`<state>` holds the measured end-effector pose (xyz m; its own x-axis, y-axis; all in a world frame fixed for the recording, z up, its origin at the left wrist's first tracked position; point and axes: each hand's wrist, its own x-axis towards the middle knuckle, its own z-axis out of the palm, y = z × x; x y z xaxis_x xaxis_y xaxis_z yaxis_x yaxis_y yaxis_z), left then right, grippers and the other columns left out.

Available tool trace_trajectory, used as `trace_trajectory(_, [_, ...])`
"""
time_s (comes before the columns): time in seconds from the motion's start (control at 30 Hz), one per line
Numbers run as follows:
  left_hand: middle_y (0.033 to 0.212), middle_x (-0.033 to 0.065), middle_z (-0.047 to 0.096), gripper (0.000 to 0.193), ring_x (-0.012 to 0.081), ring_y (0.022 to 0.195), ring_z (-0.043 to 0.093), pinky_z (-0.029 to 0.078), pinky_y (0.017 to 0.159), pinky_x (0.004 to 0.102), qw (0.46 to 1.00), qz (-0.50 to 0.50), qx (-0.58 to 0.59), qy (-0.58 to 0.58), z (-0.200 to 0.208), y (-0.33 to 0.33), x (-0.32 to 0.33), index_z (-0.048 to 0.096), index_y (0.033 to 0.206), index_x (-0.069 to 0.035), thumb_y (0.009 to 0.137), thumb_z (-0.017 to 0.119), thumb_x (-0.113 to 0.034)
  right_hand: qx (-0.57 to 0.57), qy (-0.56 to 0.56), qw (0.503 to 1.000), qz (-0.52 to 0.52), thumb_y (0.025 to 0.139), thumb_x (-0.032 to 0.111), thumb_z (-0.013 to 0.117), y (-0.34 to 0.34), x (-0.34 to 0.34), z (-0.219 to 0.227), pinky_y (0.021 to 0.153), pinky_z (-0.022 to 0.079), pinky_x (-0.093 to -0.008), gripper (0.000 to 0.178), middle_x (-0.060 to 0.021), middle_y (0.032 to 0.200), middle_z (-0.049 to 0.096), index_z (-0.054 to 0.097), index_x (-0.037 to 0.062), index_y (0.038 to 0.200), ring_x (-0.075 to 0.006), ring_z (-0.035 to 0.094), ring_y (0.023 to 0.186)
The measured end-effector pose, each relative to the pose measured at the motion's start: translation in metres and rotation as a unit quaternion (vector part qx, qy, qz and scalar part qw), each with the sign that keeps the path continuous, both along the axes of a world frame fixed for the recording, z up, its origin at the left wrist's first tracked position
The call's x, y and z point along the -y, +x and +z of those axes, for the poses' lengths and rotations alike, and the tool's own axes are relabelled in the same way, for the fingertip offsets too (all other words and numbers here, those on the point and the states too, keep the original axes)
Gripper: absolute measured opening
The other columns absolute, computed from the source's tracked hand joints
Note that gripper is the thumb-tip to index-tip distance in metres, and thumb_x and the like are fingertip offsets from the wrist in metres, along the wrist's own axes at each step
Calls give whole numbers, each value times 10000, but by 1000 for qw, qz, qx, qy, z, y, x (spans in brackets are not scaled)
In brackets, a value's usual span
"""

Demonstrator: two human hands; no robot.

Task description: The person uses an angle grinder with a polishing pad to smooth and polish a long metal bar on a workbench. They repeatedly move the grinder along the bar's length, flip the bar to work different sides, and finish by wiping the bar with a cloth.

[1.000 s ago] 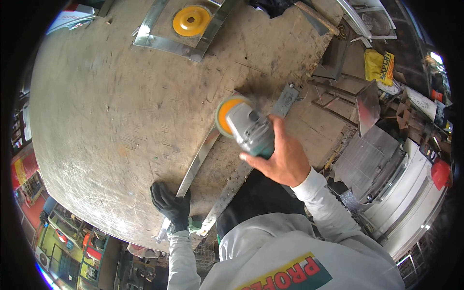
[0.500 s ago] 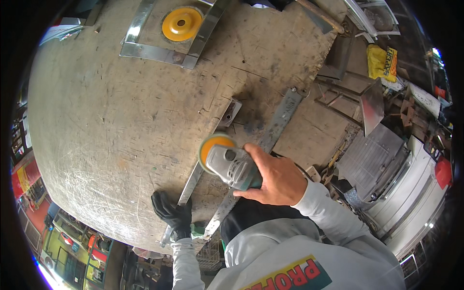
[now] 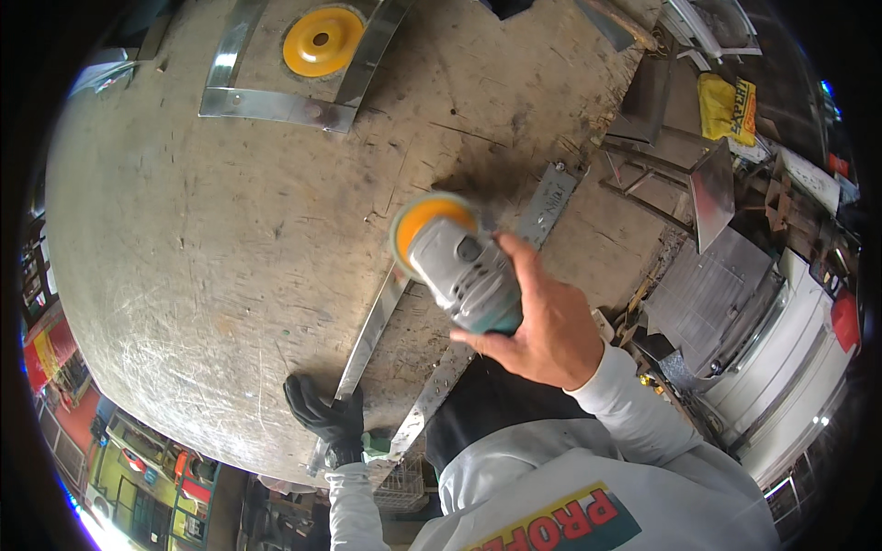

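Observation:
My right hand [image 3: 560,326], bare, grips an angle grinder [image 3: 464,275] with a grey head and a green body. Its yellow disc [image 3: 427,228] is over the far end of a narrow metal strip [image 3: 372,335] and hides that end; whether they touch I cannot tell. Across the strip's near end, by the table's front edge, my left hand [image 3: 329,415] in a black glove is closed around it. A wider flat metal bar [image 3: 542,207] lies to the right of the strip, partly covered by the grinder and my right hand.
All this lies on a big scratched worktable [image 3: 202,248]. At its far side, a bright metal frame [image 3: 276,106] surrounds another yellow disc [image 3: 322,41]. Right of the table stand a metal frame stand [image 3: 712,197], a yellow bag [image 3: 728,106] and white panels [image 3: 781,358].
My right hand has carried the grinder away from me and slightly right, up along the strip to its far end. My left hand keeps its place on the strip.

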<state>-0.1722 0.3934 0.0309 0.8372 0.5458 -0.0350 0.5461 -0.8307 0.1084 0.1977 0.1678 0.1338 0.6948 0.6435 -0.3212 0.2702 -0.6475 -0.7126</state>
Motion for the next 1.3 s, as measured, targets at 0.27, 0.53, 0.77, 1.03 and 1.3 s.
trace_trajectory(0.27, [1558, 279, 484, 896, 516, 1444, 475, 432, 1162, 656, 1000, -11, 22, -4, 2, -2, -2, 464, 1550, -14, 924, 764, -580, -18, 49, 995, 89, 834, 481, 930, 2, 0, -4, 840, 643, -496, 1071, -347, 1278, 689, 338, -37, 1562, -488, 769, 1013])
trace_trajectory(0.53, [1510, 226, 543, 876, 479, 1409, 527, 474, 1152, 624, 999, -9, 37, -9, 10, 16, -4, 485, 1524, -35, 828, 875, -396, -58, 21, 998, 16, 805, 354, 975, -34, -15, 0, 949, 599, -487, 1079, -315, 1316, 674, 314, -33, 1566, -456, 743, 1134])
trace_trajectory(0.77, [1521, 236, 562, 861, 455, 1401, 558, 469, 1162, 569, 995, 17, 88, -32, 10, 6, -5, 511, 1514, -4, 857, 868, -433, -70, 33, 988, 136, 847, 497, 909, -171, -34, -7, 839, 657, -428, 1018, -295, 1372, 669, 409, -51, 1545, -404, 770, 1104])
trace_trajectory(1.03, [1504, 211, 580, 910, 419, 1392, 571, 461, 1157, 528, 977, 44, 175, -109, 3, -4, -10, 503, 1520, -8, 781, 920, -338, -129, -3, 990, 60, 817, 526, 937, -169, -20, -4, 1015, 562, -468, 1066, -306, 1334, 657, 381, -25, 1540, -423, 712, 1194])
trace_trajectory(1.3, [1127, 99, 705, 477, 360, 1066, 675, 534, 913, 491, 976, -9, 155, -155, 4, -73, -23, 745, 1198, -133, 776, 909, -284, 128, -32, 991, -35, 842, 486, 922, -100, -17, 1, 966, 597, -475, 980, -270, 1226, 747, 396, 9, 1516, -408, 769, 1087])
